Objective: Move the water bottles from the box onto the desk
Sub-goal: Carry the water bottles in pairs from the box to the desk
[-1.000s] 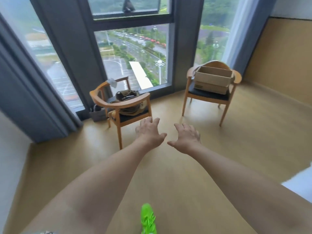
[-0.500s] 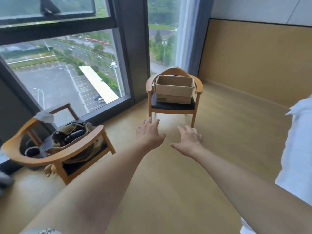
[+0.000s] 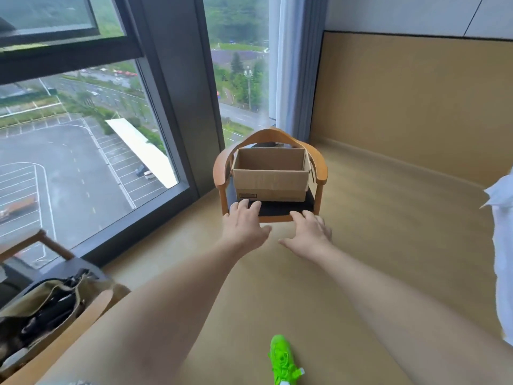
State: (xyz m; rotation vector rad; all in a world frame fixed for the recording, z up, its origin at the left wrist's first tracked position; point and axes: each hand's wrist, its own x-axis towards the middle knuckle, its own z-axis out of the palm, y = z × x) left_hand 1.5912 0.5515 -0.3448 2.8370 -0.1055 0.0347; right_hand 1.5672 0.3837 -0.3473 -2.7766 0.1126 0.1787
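On the dark seat of a wooden armchair (image 3: 270,173) by the window (image 3: 83,151) sits the open cardboard box (image 3: 270,180), its flaps up and its front wall bearing a small dark label low on the left. From this angle only the far inner wall of the box shows, so its contents (bottles or otherwise) cannot be made out.

Both bare arms reach forward toward it. The left hand (image 3: 244,222) hangs palm down just short of the chair's front edge, fingers straight and slightly spread, its tips overlapping the seat in the view; whether they touch it I cannot tell. The right hand (image 3: 309,232) is beside it, a little lower in the frame, fingers likewise loose and spread, thumb pointing inward. Neither grip holds anything.

Below the arms, 1 bright green shoe (image 3: 283,362) stands on the pale wood floor (image 3: 374,245). At the lower left a 2nd wooden chair (image 3: 69,326) carries an open tan bag (image 3: 41,309) with dark things inside. A white sleeve or cloth (image 3: 502,259) edges in at the right, and a grey-blue curtain (image 3: 294,68) hangs in the corner behind the box.
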